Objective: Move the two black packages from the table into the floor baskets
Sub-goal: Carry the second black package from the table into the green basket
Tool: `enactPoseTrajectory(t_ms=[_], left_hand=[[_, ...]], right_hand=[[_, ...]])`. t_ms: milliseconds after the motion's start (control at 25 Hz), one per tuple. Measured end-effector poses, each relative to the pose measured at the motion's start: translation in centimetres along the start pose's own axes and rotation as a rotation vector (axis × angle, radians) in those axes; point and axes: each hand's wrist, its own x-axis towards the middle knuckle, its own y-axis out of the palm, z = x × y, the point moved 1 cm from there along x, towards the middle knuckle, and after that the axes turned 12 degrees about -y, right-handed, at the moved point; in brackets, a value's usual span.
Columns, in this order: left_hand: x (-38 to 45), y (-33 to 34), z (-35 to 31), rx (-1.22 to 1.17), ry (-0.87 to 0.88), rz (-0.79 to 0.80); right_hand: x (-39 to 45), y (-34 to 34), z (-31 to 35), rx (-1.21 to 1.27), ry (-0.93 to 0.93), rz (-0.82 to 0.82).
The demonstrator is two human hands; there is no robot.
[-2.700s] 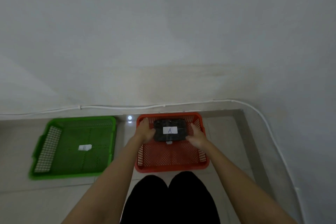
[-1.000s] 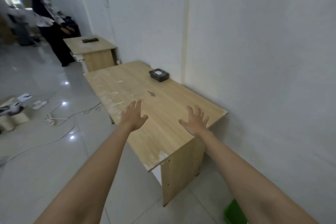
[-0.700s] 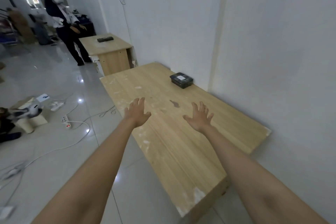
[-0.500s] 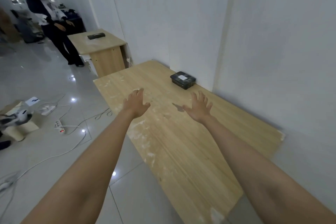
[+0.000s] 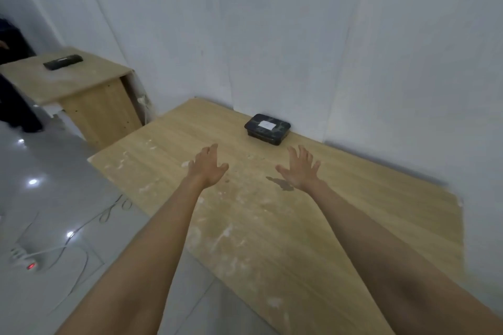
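Note:
A black package (image 5: 267, 129) with a white label lies on the wooden table (image 5: 353, 215), close to the wall at the far side. My left hand (image 5: 208, 166) is stretched out over the table, fingers apart and empty, short of the package and to its left. My right hand (image 5: 298, 168) is also spread and empty, a little nearer than the package and slightly to its right. Neither hand touches the package. No floor basket is in view.
A smaller wooden desk (image 5: 68, 81) stands at the back left with a flat black object (image 5: 63, 61) on it. A person's dark clothing (image 5: 13, 90) shows at the left edge. A power strip (image 5: 23, 260) and cables lie on the tiled floor at the left.
After setting a black package into the red basket, I turned to the table. Both empty hands have reached forward, and the package on the table is now nearer.

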Motion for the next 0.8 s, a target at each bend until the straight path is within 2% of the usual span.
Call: enactPoseTrajectory(t_ms=[200, 360, 520, 800], left_hand=[[6.7, -0.8, 3.6, -0.011, 0.105, 0.107], [12.1, -0.2, 3.9, -0.037, 0.156, 0.184], [18.5, 1.0, 2.5, -0.048, 0.208, 0.231], [31.7, 4.6, -2.9, -0.153, 0.231, 0.403]], right_hand=[[3.5, 2.6, 3.0, 0.016, 0.145, -0.039], [6.7, 4.3, 3.3, 0.025, 0.245, -0.034], [12.4, 5.6, 2.2, 0.103, 0.327, -0.037], [21.8, 8.9, -1.8, 0.404, 0.505, -0.175]])
